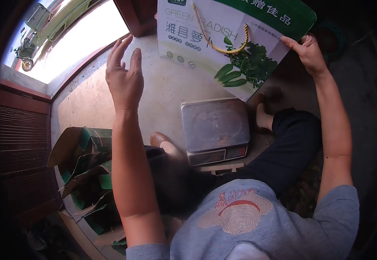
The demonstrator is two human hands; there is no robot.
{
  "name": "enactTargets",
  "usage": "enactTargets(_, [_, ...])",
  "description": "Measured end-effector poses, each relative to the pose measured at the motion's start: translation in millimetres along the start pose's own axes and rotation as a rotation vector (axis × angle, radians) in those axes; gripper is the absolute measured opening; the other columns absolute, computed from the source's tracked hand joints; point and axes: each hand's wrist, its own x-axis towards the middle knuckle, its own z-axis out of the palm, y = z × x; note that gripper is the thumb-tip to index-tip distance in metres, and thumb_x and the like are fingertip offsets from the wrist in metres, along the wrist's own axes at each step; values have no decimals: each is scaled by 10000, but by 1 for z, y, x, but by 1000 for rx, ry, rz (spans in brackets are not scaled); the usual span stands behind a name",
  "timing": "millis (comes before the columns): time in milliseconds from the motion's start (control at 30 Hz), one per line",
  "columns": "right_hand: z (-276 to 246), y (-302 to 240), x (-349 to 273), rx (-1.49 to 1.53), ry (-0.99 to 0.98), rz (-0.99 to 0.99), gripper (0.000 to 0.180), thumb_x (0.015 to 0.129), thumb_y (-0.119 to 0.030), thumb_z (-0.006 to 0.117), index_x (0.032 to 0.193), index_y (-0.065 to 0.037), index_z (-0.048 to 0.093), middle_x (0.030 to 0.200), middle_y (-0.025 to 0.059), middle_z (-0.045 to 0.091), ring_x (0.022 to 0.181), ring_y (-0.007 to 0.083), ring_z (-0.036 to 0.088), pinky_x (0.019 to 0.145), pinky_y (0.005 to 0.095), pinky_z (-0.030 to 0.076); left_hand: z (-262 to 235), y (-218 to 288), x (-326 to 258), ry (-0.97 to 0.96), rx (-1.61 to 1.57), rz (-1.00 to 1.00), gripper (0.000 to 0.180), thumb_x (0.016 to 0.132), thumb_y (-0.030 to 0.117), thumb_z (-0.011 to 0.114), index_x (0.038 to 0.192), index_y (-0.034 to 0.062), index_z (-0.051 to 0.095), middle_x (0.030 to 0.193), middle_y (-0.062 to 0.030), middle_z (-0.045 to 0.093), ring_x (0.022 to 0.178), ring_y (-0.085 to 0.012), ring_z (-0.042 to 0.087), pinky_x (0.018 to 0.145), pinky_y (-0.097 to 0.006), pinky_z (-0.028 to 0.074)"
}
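A white and green gift carton (188, 60), printed with leafy vegetables and fitted with a twisted gold rope handle (223, 50), is tilted at the top of the view. My right hand (309, 54) grips its right edge, thumb on the printed face and the other fingers partly hidden. Raised to the left of the carton, my left hand (125, 78) has its fingers apart and holds nothing. Below the carton, a flat-topped electronic scale (215, 125) rests on the floor between my feet, with nothing on its plate.
Several opened green and brown cartons (86, 173) stand on the floor at my left. A dark red louvred door (21, 151) is beyond them. Through the bright doorway at the upper left shows a green cart-like vehicle (37, 34). My knees flank the scale.
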Motion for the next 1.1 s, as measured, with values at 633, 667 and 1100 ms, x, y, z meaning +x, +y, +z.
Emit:
enactTargets(633, [54, 30, -134, -283, -652, -198, 300, 724, -6, 702, 1005, -95, 761, 1004, 69, 755, 1053, 278, 687, 1076, 474, 426, -30, -21, -9, -327, 95, -214, 514, 989, 446, 570, 1417, 160, 545, 1477, -129, 497, 1431, -284, 383, 1177, -484, 286])
enactTargets(667, [48, 34, -138, -302, -705, -179, 323, 717, -4, 706, 1019, -105, 760, 1016, 72, 753, 1081, 281, 678, 1082, 480, 423, -26, -14, -13, -499, 223, -172, 528, 972, 452, 600, 1417, 175, 548, 1478, -124, 500, 1431, -280, 384, 1180, -487, 277])
enactTargets(1100, [5, 50, -149, -327, -1063, 61, 638, 620, 100, 693, 1233, -72, 667, 1183, 157, 688, 1161, 334, 614, 1072, 436, 449, 55, 2, -47, -1289, 433, -35, 456, 888, 235, 724, 1315, 110, 625, 1225, -136, 682, 1143, -313, 644, 999, -407, 497])
